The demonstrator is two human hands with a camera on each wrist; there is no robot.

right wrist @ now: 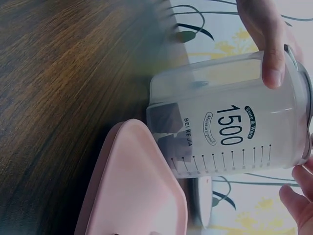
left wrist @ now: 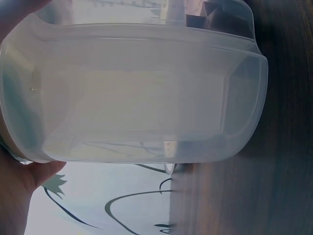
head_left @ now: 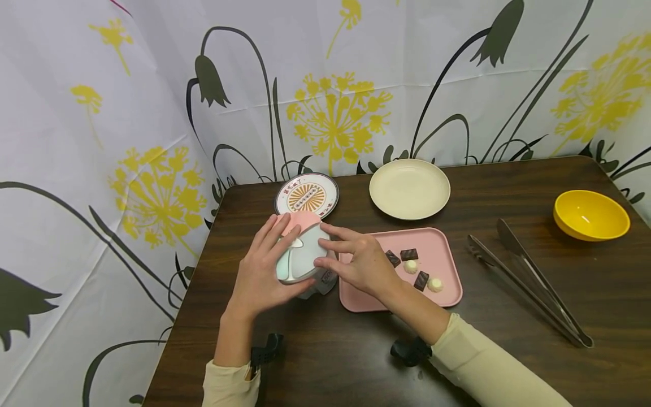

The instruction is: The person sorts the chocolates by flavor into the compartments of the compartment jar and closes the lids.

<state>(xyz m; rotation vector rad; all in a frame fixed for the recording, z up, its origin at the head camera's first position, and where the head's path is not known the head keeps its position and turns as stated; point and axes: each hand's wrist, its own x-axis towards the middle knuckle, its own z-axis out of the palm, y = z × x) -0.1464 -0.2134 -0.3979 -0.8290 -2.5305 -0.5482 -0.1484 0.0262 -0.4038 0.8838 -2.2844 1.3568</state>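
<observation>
A clear plastic storage container (right wrist: 215, 98) marked 1500 stands left of the pink tray. Its rounded lid (head_left: 307, 257) has pink, grey and mint segments. My left hand (head_left: 261, 268) grips the lid from the left, fingers across its top and thumb at the near edge. On the other side, my right hand (head_left: 363, 260) holds the lid's right edge with thumb and fingertips. Through the wall in the right wrist view, dark chocolate pieces (right wrist: 165, 118) show low inside. The left wrist view shows a plain translucent side of the container (left wrist: 146, 98).
Dark and white chocolates lie on the pink tray (head_left: 452, 288). Behind are a patterned plate (head_left: 328, 195) and a cream plate (head_left: 409, 189). Metal tongs (head_left: 539, 294) lie spread on the right, with a yellow bowl (head_left: 591, 217) beyond. A printed curtain (head_left: 356, 68) hangs behind the dark wooden table (head_left: 325, 362).
</observation>
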